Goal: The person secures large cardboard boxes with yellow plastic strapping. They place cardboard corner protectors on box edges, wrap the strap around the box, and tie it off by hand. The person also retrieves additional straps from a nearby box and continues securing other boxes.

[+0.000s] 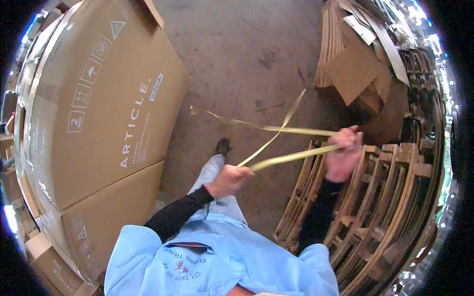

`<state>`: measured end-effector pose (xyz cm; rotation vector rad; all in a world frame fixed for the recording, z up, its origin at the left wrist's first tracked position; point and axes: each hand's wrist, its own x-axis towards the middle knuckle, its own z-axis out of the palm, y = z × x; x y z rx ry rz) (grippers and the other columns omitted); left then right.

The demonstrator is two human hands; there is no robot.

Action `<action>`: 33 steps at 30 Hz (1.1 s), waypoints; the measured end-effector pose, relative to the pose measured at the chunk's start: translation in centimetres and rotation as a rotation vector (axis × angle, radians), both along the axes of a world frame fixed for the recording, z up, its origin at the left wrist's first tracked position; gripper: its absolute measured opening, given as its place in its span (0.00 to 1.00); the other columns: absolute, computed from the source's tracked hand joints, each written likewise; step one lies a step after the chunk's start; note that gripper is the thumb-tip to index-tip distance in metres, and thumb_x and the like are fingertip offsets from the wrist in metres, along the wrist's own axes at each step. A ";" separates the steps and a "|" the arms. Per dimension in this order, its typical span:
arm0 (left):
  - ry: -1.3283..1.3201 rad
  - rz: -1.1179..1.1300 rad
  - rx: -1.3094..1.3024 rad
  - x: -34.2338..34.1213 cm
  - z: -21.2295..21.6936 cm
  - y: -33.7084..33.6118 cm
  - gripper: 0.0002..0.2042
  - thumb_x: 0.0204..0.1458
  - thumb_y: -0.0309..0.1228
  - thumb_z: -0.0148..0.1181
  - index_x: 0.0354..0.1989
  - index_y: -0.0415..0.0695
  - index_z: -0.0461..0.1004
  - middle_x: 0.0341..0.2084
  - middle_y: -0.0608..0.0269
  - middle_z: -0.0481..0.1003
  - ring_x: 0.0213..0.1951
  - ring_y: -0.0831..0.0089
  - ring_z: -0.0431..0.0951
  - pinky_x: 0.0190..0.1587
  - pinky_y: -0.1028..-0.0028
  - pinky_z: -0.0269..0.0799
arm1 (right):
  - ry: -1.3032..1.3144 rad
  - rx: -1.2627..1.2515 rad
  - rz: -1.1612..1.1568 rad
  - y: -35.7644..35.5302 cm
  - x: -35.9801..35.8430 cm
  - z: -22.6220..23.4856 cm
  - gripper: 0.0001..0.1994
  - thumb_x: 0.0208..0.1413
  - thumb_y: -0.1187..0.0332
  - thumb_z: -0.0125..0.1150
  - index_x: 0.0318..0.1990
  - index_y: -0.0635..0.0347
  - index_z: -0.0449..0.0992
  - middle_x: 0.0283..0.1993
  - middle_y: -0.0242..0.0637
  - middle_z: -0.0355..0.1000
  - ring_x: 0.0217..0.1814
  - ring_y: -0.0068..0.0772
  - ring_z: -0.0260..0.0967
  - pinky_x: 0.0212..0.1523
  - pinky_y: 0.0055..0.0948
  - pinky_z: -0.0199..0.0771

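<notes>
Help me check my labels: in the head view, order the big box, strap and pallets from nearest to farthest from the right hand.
1. Strap: held in the right hand.
2. Pallets: right side, close by that hand.
3. Big box: far over on the left side.

Dim, grainy light covers the grey-brown floor (222,59), white glare burns out the rim near two and ten o'clock, motion blur smears the right hand (344,148), and fisheye distortion bows the pallets (406,197) around four o'clock.
</notes>
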<state>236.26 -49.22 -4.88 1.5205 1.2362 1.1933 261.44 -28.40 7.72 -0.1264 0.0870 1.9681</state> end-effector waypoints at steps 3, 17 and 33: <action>0.129 0.092 -0.176 -5.5 -2.7 -0.2 0.08 0.57 0.31 0.58 0.29 0.40 0.76 0.19 0.47 0.71 0.22 0.51 0.74 0.24 0.61 0.67 | -0.311 -0.155 0.107 9.5 5.0 2.1 0.14 0.63 0.63 0.53 0.47 0.67 0.70 0.27 0.31 0.63 0.27 0.27 0.60 0.35 0.30 0.64; 0.643 0.607 -0.509 -26.7 -16.9 -7.4 0.16 0.60 0.35 0.48 0.29 0.30 0.69 0.23 0.38 0.70 0.29 0.45 0.72 0.35 0.57 0.65 | -0.424 0.128 0.050 46.8 18.5 21.6 0.05 0.60 0.76 0.47 0.40 0.69 0.63 0.31 0.36 0.59 0.34 0.32 0.57 0.38 0.31 0.65; -1.184 0.052 -0.380 -20.0 1.2 53.9 0.34 0.59 0.60 0.45 0.61 0.42 0.66 0.66 0.47 0.58 0.67 0.54 0.58 0.65 0.48 0.56 | -1.647 0.805 -0.347 73.4 11.0 34.6 0.18 0.64 0.65 0.43 0.57 0.67 0.65 0.46 0.37 0.60 0.47 0.28 0.60 0.52 0.30 0.62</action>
